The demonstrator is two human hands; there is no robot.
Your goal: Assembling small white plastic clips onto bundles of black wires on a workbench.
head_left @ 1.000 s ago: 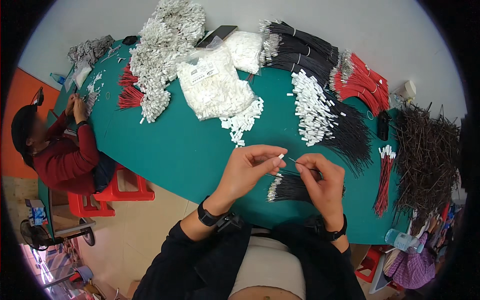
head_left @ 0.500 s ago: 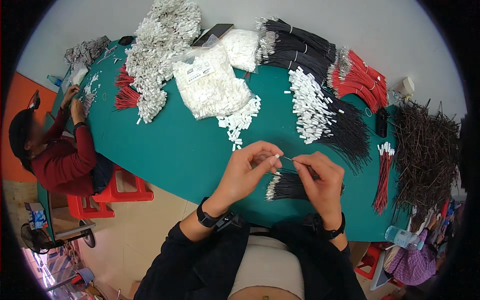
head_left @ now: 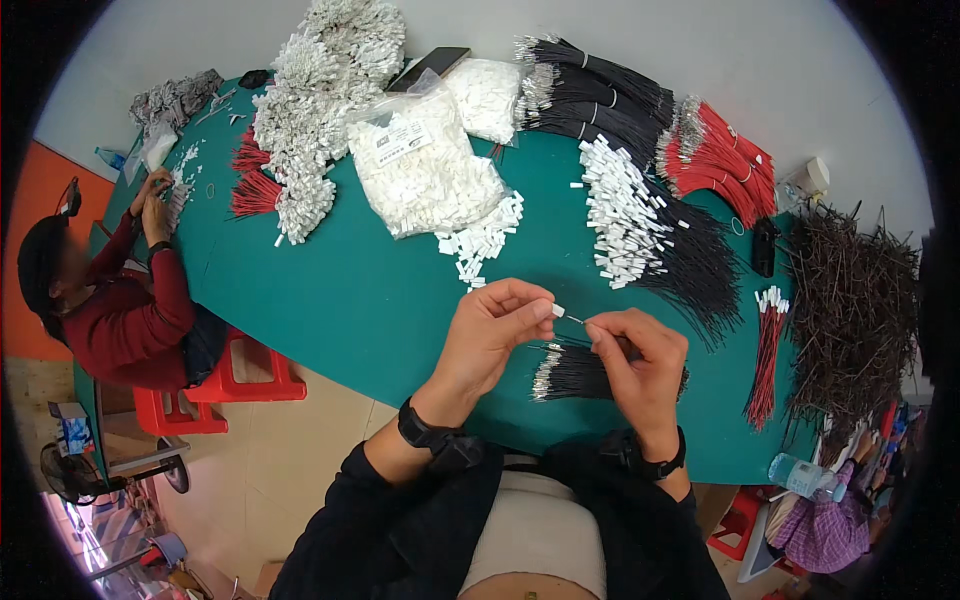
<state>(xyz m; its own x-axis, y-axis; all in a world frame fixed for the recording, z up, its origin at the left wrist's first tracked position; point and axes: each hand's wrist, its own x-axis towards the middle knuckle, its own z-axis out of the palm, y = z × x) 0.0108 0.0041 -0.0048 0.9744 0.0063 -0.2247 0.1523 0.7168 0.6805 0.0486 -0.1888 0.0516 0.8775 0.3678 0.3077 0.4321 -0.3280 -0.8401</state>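
Between thumb and fingers, my left hand (head_left: 492, 333) pinches a small white connector housing (head_left: 558, 311). My right hand (head_left: 642, 362) pinches a thin wire (head_left: 575, 319) whose bare metal tip points at the housing; whether the two touch is too small to tell. Under my hands lies a bundle of black wires (head_left: 580, 376) with metal terminals at its left end, partly hidden by my right hand. Loose white housings (head_left: 482, 240) spill from an open clear bag (head_left: 420, 170) beyond my left hand. Farther right lies a heap of black wires with white housings (head_left: 622, 215) on their ends.
Bundled black wires (head_left: 600, 85) and red wires (head_left: 722, 160) line the back. Red wires with white ends (head_left: 768, 350) lie right, beside a dark tangled pile (head_left: 850, 310). A large white-ended heap (head_left: 320, 90) stands back left. A co-worker (head_left: 120, 310) sits at the left.
My left fingers have shifted their hold on the white housing, so more of it shows toward the wire. My right hand has barely moved.
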